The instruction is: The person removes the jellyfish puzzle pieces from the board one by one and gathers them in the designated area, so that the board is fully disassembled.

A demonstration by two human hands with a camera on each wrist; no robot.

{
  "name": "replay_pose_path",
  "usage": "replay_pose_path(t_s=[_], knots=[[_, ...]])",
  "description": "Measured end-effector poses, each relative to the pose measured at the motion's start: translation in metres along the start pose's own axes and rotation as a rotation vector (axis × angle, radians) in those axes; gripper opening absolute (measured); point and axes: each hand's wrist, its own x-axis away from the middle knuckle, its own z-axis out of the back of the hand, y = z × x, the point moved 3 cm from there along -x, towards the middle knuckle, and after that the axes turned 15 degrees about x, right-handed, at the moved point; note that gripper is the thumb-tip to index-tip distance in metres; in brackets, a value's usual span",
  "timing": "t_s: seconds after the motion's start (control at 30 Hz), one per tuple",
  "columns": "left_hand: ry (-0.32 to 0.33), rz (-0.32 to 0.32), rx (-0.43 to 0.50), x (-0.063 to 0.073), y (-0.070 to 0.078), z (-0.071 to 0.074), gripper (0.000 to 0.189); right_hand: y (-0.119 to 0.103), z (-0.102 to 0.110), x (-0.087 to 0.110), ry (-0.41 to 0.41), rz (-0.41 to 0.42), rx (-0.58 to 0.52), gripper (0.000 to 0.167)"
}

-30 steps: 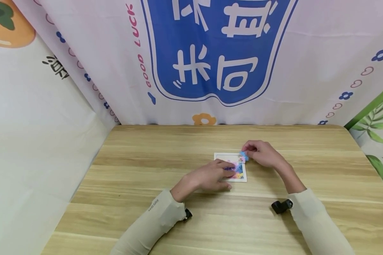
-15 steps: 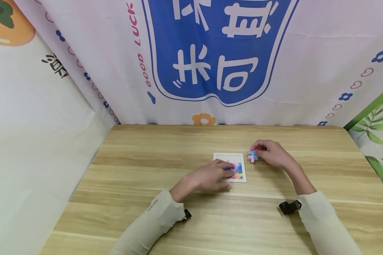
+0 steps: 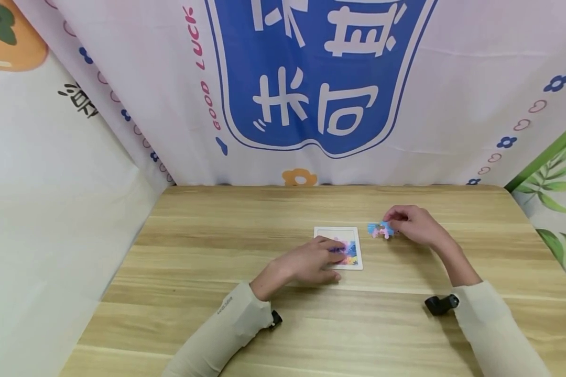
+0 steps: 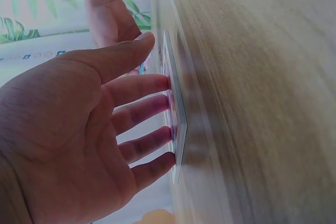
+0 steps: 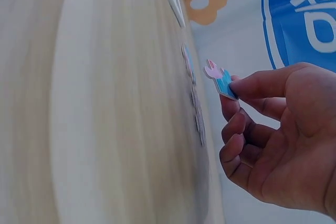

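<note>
In the head view, my left hand (image 3: 313, 259) reaches over a small jigsaw puzzle in a white tray (image 3: 336, 229). Its spread fingertips rest on the colourful picture, and the left wrist view shows the fingers fairly straight against the tray. The hand hides the left part of the picture. To the right, my right hand (image 3: 412, 225) pinches a blue and pink puzzle piece (image 5: 221, 81) between thumb and index finger, the other fingers curled. It holds the piece above the table, close to another puzzle piece (image 5: 188, 62) lying flat.
More thin pieces (image 5: 198, 114) lie flat on the wooden table (image 3: 245, 220) near the right hand. Behind the table hangs a printed cloth (image 3: 453, 104). A black wrist camera (image 3: 441, 305) sits by the right sleeve.
My right hand has moved right from the tray's upper right corner, away from the puzzle. Additional blue and pink puzzle shapes now show beside its fingers. My left hand has stayed on the puzzle.
</note>
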Motion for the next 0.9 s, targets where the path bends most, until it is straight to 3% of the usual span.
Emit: replay_pose_path(t_s=[0.47,0.9], knots=[[0.008,-0.007,0.007,0.002,0.001,0.002,0.057,0.037,0.012,0.011,-0.004,-0.040,0.028,0.020],[0.011,-0.009,-0.007,0.001,-0.001,0.001,0.058,0.051,0.019,0.014,-0.016,-0.066,0.067,0.022]])
